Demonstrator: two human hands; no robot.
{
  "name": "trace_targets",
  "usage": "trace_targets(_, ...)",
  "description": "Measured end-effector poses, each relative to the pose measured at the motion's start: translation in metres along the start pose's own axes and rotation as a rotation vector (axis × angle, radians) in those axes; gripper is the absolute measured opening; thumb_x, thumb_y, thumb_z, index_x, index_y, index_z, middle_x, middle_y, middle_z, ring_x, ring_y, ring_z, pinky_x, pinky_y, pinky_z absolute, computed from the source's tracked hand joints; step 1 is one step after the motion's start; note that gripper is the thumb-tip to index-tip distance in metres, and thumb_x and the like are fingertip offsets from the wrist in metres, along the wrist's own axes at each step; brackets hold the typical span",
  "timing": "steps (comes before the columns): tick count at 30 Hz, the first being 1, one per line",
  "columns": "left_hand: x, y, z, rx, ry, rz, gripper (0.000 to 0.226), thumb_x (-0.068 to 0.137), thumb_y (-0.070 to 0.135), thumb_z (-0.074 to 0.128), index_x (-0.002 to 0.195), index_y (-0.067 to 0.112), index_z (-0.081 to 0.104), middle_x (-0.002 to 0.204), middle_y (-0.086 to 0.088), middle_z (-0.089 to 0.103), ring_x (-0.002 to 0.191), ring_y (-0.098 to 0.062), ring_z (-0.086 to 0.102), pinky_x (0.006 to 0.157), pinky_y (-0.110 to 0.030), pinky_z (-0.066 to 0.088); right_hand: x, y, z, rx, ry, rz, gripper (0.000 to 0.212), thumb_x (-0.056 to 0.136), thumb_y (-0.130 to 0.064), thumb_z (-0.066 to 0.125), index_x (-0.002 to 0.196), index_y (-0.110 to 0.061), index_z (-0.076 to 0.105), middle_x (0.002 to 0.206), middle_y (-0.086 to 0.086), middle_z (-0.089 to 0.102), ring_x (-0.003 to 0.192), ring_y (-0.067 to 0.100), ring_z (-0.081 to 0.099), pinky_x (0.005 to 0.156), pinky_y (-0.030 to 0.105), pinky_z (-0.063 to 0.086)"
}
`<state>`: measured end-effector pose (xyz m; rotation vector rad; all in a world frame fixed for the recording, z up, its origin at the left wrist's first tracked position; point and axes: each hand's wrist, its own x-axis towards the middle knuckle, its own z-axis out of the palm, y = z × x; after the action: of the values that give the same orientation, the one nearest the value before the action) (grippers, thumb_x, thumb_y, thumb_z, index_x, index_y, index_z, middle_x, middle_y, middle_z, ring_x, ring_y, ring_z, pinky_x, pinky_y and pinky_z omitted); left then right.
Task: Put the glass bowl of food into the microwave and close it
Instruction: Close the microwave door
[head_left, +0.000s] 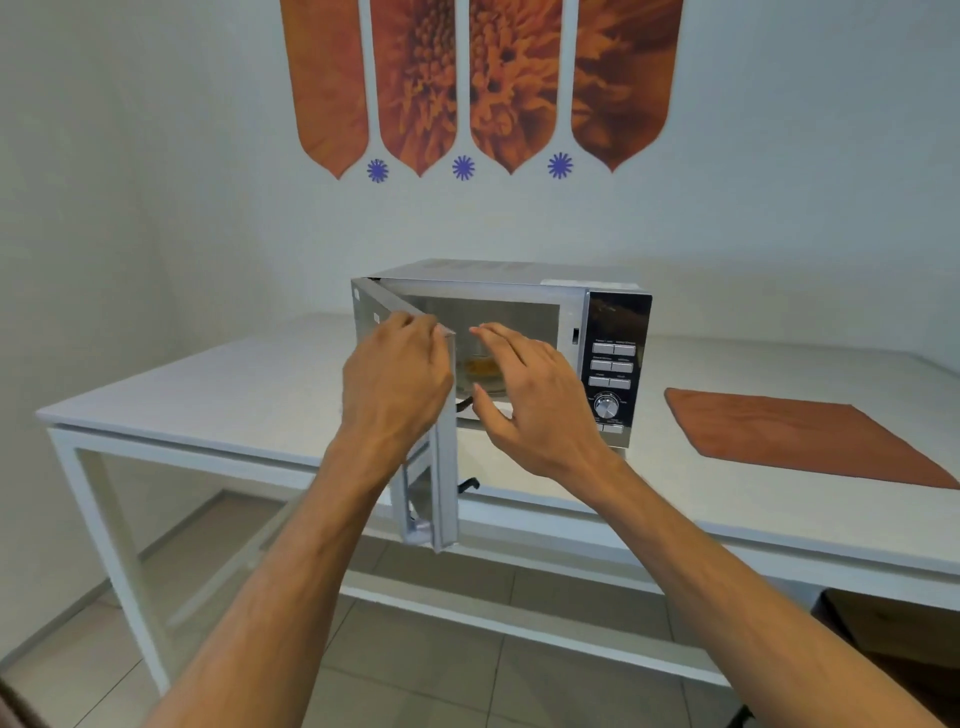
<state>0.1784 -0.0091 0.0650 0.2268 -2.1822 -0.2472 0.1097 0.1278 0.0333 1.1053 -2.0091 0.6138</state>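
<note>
A silver microwave stands on the white table, its door swung out toward me and hinged on the left. Inside the cavity sits the glass bowl with yellowish food, partly hidden behind my hands. My left hand grips the free upper edge of the door. In front of the opening hovers my right hand, fingers spread, holding nothing.
An orange-brown cloth mat lies on the table right of the microwave. The wall with orange flower panels is right behind it. A tiled floor shows under the table's white frame.
</note>
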Motion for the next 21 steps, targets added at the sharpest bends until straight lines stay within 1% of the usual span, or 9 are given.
trace_targets(2,0.003,0.001,0.013,-0.078,-0.052,0.079,0.035,0.101,0.027,0.037,0.119,0.011,0.062,0.118,-0.009,0.064,0.098,-0.021,0.061,0.081,-0.026,0.043,-0.003,0.005,0.000,0.039,-0.011,0.011,0.054,0.091,-0.031,0.051,0.141,-0.012,0.043,0.143,0.005,0.049,0.129,0.018,0.048,0.109,0.037,0.038)
trace_targets(4,0.010,0.001,0.029,-0.131,-0.088,0.135,0.038,0.100,0.029,0.035,0.126,0.012,0.059,0.125,-0.010,0.060,0.109,-0.024,0.058,0.091,-0.034,0.047,-0.006,0.012,0.001,0.089,-0.026,0.035,0.056,0.093,-0.033,0.050,0.144,-0.015,0.038,0.146,0.003,0.044,0.125,0.017,0.049,0.105,0.034,0.042)
trace_targets(7,0.023,0.003,0.050,-0.161,-0.106,0.182,0.046,0.096,0.031,0.031,0.127,0.014,0.058,0.126,-0.009,0.060,0.114,-0.025,0.055,0.098,-0.045,0.045,-0.007,0.027,0.002,0.103,-0.018,0.080,0.063,0.092,-0.043,0.051,0.147,-0.018,0.032,0.148,0.001,0.039,0.122,0.015,0.050,0.101,0.033,0.046)
trace_targets(11,0.043,0.008,0.080,-0.222,-0.121,0.225,0.048,0.092,0.032,0.030,0.127,0.015,0.060,0.124,-0.008,0.061,0.114,-0.023,0.053,0.102,-0.046,0.041,-0.003,0.049,0.011,0.014,0.007,0.171,0.083,0.086,-0.062,0.054,0.148,-0.014,0.028,0.151,0.005,0.037,0.130,0.017,0.045,0.105,0.033,0.040)
trace_targets(14,0.060,0.015,0.104,-0.211,-0.164,0.281,0.045,0.092,0.025,0.034,0.129,0.014,0.057,0.125,-0.008,0.060,0.116,-0.023,0.053,0.107,-0.044,0.035,0.000,0.071,0.025,-0.078,-0.028,0.273,0.094,0.084,-0.060,0.058,0.152,-0.010,0.016,0.158,0.010,0.024,0.142,0.023,0.032,0.112,0.034,0.029)
trace_targets(16,0.073,0.020,0.120,-0.164,-0.187,0.319,0.046,0.092,0.024,0.035,0.131,0.015,0.055,0.128,-0.007,0.060,0.120,-0.023,0.052,0.109,-0.043,0.031,0.004,0.087,0.033,-0.131,-0.051,0.316,0.098,0.085,-0.055,0.061,0.153,-0.010,0.008,0.160,0.011,0.016,0.145,0.025,0.025,0.114,0.035,0.025)
trace_targets(19,0.087,0.025,0.139,-0.124,-0.192,0.357,0.046,0.090,0.022,0.036,0.132,0.017,0.054,0.131,-0.006,0.058,0.123,-0.024,0.050,0.109,-0.044,0.028,0.011,0.108,0.044,-0.216,-0.062,0.313,0.097,0.085,-0.047,0.065,0.153,-0.012,0.007,0.160,0.012,0.014,0.146,0.026,0.021,0.115,0.041,0.025)
trace_targets(21,0.094,0.027,0.151,-0.094,-0.186,0.369,0.043,0.093,0.020,0.040,0.134,0.018,0.051,0.134,-0.004,0.056,0.126,-0.024,0.046,0.111,-0.044,0.025,0.017,0.119,0.048,-0.269,-0.082,0.323,0.094,0.086,-0.045,0.065,0.153,-0.015,0.008,0.161,0.012,0.012,0.147,0.027,0.017,0.117,0.047,0.024)
